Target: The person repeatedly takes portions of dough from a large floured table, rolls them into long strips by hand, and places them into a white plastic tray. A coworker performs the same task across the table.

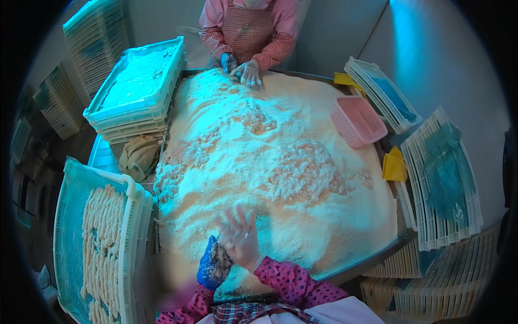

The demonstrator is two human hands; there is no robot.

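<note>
My left hand [212, 269], in a blue glove, is low over the near side of a wide bed of pale crumbs [302, 232]. Its fingers look curled; crumbs coat its inner side, and whatever they enclose is hidden. My right hand [243, 240], in a thin translucent glove, lies against it with fingers spread and a crumb-dusted palm. Lumpy, crumb-covered pieces [305, 170] are heaped mid-table, right of centre. To my left, a white tray [129, 232] lined in blue-green carries rows of long, thin coated strips [102, 237].
Across the table, a person [247, 32] works the crumbs with gloved hands. A stack of white trays [132, 108] and a crumpled tan cloth [139, 156] stand left. A pink basket [359, 121], yellow cloths [395, 164] and upright trays [445, 178] line the right edge.
</note>
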